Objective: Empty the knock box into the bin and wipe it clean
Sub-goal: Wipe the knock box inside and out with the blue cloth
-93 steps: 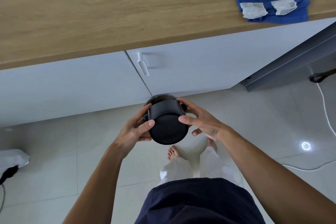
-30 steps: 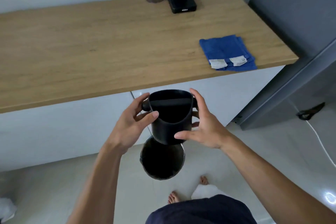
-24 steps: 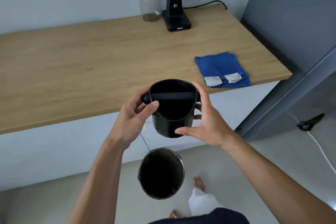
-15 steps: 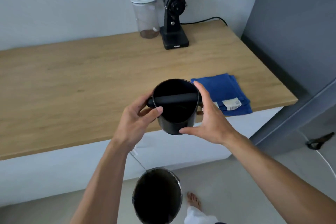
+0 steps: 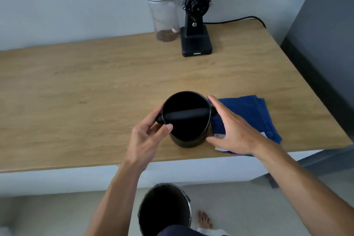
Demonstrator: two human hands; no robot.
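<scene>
The black knock box (image 5: pixel 188 141) is upright near the front edge of the wooden counter (image 5: pixel 76 92), its open top and cross bar facing me. Whether its base rests on the wood I cannot tell. My left hand (image 5: pixel 147 138) grips its left side, thumb on the rim. Cupping the right side is my right hand (image 5: pixel 233 130), fingers spread from rim to base. A folded blue cloth (image 5: pixel 251 111) lies just right of the box, partly under my right hand. The black bin (image 5: pixel 164 209) stands open on the floor below the counter edge.
A black coffee grinder (image 5: pixel 195 25) and a clear jar (image 5: pixel 164 13) with a white lid stand at the back against the wall. A grey appliance (image 5: pixel 329 44) borders the counter on the right. My bare foot (image 5: pixel 205 221) is beside the bin.
The knock box was upside down over the bin, then turned upright and rose from over the bin to the counter beside the blue cloth. Both hands stayed on it.
</scene>
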